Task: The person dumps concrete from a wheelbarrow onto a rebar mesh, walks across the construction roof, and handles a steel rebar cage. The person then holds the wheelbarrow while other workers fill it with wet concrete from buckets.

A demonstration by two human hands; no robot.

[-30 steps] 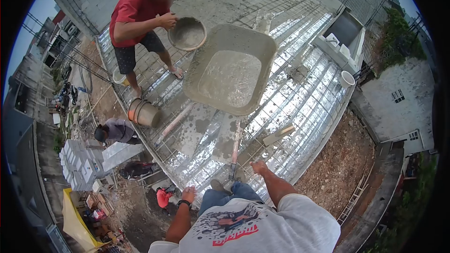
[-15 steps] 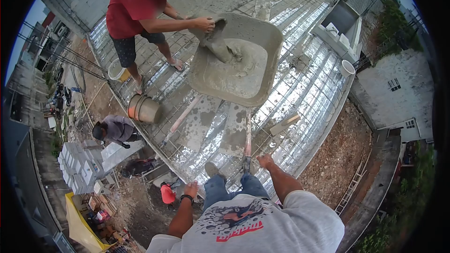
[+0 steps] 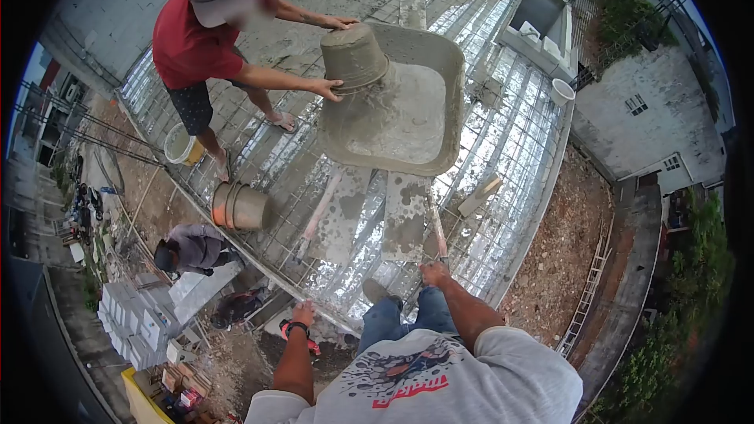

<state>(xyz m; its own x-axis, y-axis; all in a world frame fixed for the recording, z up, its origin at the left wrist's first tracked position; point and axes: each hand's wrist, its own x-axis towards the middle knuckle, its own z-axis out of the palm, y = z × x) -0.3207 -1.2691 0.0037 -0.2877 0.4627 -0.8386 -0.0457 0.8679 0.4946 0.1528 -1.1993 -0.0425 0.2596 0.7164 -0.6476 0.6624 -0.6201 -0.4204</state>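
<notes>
A mortar-coated wheelbarrow [image 3: 452, 114] stands before me, wet grey mix [image 3: 408, 114] in its tray. Its right handle [image 3: 438, 228] ends just beyond my right hand [image 3: 434, 273]; whether they touch is unclear. That hand's fingers are loosely bent, with nothing visible in them. My left hand [image 3: 303, 312], above a dark wristwatch [image 3: 297, 328], is open and empty, well short of the left handle [image 3: 318, 216]. A co-worker in a red shirt [image 3: 177, 43] holds an upturned, cement-coated bucket [image 3: 352, 55] over the tray with both hands.
Nested buckets [image 3: 247, 208] and a white bucket [image 3: 182, 145] stand near the slab's left edge. A short wooden board [image 3: 479, 196] lies on the rebar grid [image 3: 510, 137]. The slab drops off left and right; another person [image 3: 192, 250] is below.
The co-worker has tipped the bucket from slanted to upside down over the tray. My right hand now appears close to the right handle's end. My left hand has shifted slightly left in view.
</notes>
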